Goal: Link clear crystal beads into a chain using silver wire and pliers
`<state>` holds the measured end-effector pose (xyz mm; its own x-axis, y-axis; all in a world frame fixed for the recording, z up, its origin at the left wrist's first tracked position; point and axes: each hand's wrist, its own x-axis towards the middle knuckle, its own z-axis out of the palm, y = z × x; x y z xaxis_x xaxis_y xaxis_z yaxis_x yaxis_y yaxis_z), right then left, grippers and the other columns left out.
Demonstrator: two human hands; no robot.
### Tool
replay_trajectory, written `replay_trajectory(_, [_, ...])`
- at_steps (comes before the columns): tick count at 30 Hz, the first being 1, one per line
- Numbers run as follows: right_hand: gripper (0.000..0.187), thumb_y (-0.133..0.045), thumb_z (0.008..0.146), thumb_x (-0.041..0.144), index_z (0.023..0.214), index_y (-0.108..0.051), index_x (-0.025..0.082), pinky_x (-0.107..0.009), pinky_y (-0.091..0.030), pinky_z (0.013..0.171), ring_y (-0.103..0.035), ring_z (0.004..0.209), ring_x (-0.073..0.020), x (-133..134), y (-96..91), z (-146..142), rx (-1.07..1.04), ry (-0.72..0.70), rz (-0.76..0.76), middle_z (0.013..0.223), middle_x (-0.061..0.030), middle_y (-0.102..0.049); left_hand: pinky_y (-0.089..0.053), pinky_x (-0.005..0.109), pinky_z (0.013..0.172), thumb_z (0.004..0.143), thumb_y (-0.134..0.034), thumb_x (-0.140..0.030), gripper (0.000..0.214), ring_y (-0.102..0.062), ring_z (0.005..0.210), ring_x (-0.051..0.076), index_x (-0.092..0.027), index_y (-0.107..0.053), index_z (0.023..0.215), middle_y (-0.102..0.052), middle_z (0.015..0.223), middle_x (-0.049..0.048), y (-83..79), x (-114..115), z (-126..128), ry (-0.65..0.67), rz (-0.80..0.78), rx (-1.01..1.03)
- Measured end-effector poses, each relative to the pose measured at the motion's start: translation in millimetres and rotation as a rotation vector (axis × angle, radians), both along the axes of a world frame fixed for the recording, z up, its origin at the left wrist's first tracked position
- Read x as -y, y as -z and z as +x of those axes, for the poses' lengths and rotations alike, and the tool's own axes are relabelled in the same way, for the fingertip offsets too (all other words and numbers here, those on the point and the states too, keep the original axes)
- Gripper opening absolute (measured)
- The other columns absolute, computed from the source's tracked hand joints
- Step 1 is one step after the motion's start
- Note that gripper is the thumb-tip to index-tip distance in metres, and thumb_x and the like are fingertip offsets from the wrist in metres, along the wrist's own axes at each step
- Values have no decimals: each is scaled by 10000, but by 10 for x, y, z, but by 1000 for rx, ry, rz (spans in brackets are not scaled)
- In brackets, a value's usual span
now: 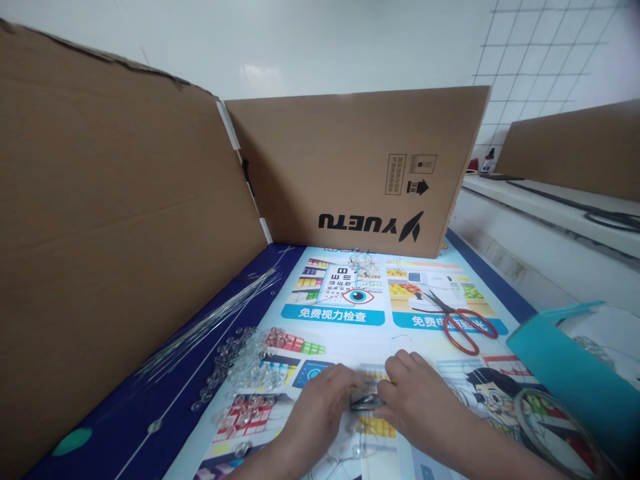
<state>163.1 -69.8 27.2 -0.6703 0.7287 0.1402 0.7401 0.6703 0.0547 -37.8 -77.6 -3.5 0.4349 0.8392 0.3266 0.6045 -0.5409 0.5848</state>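
My left hand (325, 408) is closed, its fingertips pinched close to a small dark metal tool (367, 402) that looks like the jaws of pliers. From the other side my right hand (417, 395) is closed around this tool, most of which its fingers hide. What the left fingers pinch is hidden and slightly blurred. Just below the hands, a thin wire (345, 459) curves over the printed sheet, with clear beads (359, 427) by it. Many loose clear beads (260, 360) lie in a spread to the left of my hands.
Red-handled scissors (465, 327) lie open at the right. Behind is a wire-and-bead cluster (363, 262). A bundle of straight wires (215, 320) lies at the left. Cardboard panels (350, 160) wall the back and left. A teal bag (575, 367) and wire coil (555, 427) are right.
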Motion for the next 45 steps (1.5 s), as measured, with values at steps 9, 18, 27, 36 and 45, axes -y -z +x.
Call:
replay_trajectory(9, [223, -572, 817, 429, 744, -575, 218, -348, -304, 713, -434, 837, -221, 70, -156, 32, -44, -13, -29, 803, -30, -522, -353, 223, 585, 821, -358, -71, 198, -495, 646, 135, -181, -508, 752, -534, 690, -2, -5, -10, -20, -34, -32, 2])
replay_trajectory(18, [169, -543, 847, 350, 772, -592, 206, -340, -308, 746, -441, 851, -206, -8, -112, 138, -84, 77, -106, 821, -39, -521, -381, 229, 611, 834, -355, -86, 173, -508, 670, 143, -185, -492, 799, -537, 723, 8, 11, -9, -56, -25, -69, 37])
replay_trajectory(27, [174, -546, 842, 363, 774, -594, 210, -342, -308, 748, -439, 865, -207, -13, -72, 34, -60, 42, -126, 821, -33, -523, -390, 225, 622, 855, -356, -104, 179, -513, 686, 139, -190, -497, 788, -541, 737, 10, 15, 12, -44, 10, -28, 55])
replay_trajectory(36, [193, -554, 830, 400, 774, -597, 221, -353, -298, 751, -429, 865, -219, -47, -47, 20, -47, 0, -100, 830, -33, -522, -384, 227, 641, 876, -352, -115, 181, -518, 706, 137, -191, -508, 821, -556, 762, 7, 40, -5, -62, 30, -25, 54])
replay_trajectory(45, [188, -551, 834, 408, 810, -594, 227, -345, -287, 747, -422, 873, -216, -91, -68, 45, -30, -55, -119, 851, -31, -529, -375, 224, 625, 872, -356, -128, 186, -517, 682, 137, -191, -515, 796, -557, 741, 3, -5, -16, -25, 30, -53, 53])
